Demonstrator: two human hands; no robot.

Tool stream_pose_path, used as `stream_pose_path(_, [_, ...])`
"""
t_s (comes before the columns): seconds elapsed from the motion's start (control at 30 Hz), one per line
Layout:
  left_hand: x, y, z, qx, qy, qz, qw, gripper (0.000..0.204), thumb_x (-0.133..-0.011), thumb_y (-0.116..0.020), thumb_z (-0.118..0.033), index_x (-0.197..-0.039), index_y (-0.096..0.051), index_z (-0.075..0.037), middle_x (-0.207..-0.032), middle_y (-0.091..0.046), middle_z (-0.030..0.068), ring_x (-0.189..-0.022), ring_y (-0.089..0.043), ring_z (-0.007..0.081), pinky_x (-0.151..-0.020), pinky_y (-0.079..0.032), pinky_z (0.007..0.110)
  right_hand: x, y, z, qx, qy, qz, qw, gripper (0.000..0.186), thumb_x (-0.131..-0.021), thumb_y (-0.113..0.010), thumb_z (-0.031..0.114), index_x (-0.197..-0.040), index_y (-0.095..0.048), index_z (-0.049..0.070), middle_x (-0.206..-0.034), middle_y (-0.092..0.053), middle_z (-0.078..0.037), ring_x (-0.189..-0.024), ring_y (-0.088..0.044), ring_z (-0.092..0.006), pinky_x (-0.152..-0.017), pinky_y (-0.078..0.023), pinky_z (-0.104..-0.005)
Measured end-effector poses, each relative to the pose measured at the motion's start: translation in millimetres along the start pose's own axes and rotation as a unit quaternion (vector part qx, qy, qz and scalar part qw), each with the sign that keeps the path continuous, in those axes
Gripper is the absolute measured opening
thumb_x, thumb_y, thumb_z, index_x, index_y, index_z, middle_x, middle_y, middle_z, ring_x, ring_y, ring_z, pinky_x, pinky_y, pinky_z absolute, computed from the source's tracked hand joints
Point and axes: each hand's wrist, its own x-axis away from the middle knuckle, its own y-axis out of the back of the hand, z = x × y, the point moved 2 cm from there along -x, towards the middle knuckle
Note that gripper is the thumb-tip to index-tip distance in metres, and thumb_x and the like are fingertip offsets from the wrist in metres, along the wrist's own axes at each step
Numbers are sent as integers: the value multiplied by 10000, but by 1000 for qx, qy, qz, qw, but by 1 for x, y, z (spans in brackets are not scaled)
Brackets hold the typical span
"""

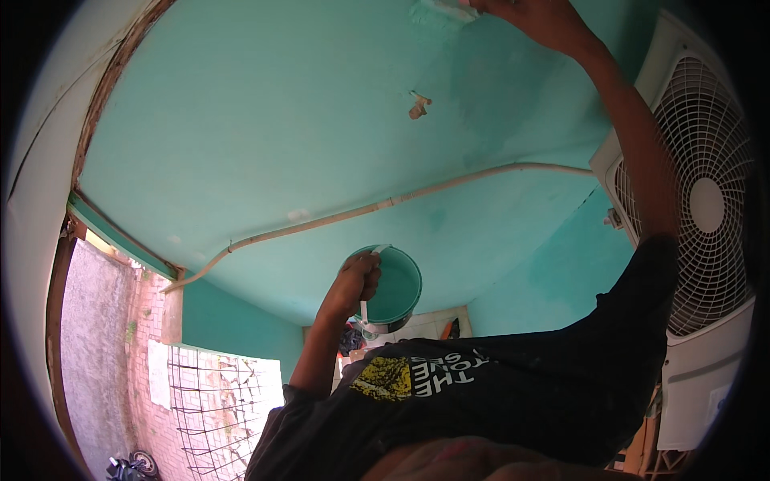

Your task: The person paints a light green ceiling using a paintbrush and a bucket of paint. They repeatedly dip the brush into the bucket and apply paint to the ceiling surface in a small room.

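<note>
Teal paint fills the bucket (393, 289) gripped by the left hand (357, 280); the right hand (525, 12) holds a brush (437, 8) against the wall (281, 120).

Pale tiled floor (437, 322) below; dark bundle (350, 338) and orange object (454, 329) lying on it

Left hand (357, 280) gripping paint bucket (397, 290)
</note>
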Motion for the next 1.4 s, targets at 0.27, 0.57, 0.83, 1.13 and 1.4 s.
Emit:
stream_pose_path(0.27, [-11,15,8,13,-9,-15,1000,181,-967,-472,-218,-803,-426,-156,-622,-321,-76,-469,-250,33,-405,-174,226,6,7,-5,389,295,-38,872,300,-787,-702,29,-1079,-637,61,-1018,-649,-93,-901,-663,-198,-757,-574,-307])
stream_pose_path(0.57, [-9,32,13,64,-2,-51,997,173,-963,-484,-217,-815,-426,-148,-632,-334,-69,-467,-259,31,-401,-184,225,33,-41,-14,51,18,96,994,106,-866,-689,75,-969,-677,55,-894,-709,-67,-806,-686,-191,-744,-536,-311])
stream_pose_path(0.83, [-22,35,20,65,-12,-9,998,160,-961,-488,-219,-829,-447,-139,-629,-348,-62,-456,-263,35,-392,-184,226,-21,9,10,241,241,-112,933,162,-845,-690,70,-1004,-664,53,-986,-692,-73,-874,-669,-175,-735,-557,-274])
stream_pose_path(1.13, [-21,43,26,68,14,-16,997,156,-958,-491,-209,-821,-450,-146,-621,-341,-68,-456,-267,34,-391,-179,219,-9,-18,7,166,120,10,979,99,-893,-659,117,-988,-671,93,-854,-678,-39,-796,-660,-179,-723,-529,-291])
stream_pose_path(1.4, [-22,47,28,65,0,-40,997,161,-962,-479,-213,-823,-440,-141,-619,-341,-66,-455,-264,35,-389,-181,223,-6,-1,1,413,182,17,892,237,-802,-685,64,-1036,-677,104,-961,-678,-44,-878,-655,-199,-752,-533,-279])
